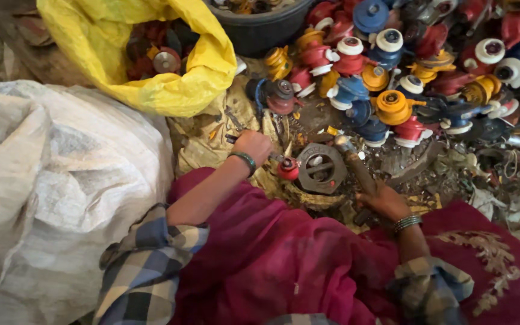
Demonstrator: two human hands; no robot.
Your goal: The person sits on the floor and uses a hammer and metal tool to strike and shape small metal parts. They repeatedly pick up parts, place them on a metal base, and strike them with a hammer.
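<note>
Seen from above, a person sits with a magenta cloth [272,259] over the lap and plaid sleeves [145,271] on both arms. The left hand [251,146], a green bangle at its wrist, is closed around a thin metal tool [275,157] whose tip meets a small red part [288,169]; the forearm reaches forward and slightly inward. The red part lies just beside a round grey metal block [321,168] with openings in it, straight ahead of the lap. The right hand [384,201], bangles at the wrist, is closed around the handle of a hammer [356,168] whose head sits at the block's far edge (whether it touches is unclear). Judging by how things lie, the work is partway through: a yellow sack [151,66] at upper left holds a few parts, while a large pile [416,66] of red, blue and orange parts with white caps lies beyond the block, seemingly unprocessed. A white woven sack [49,180] fills the left side, and a dark tub [266,27] stands at the far edge.
</note>
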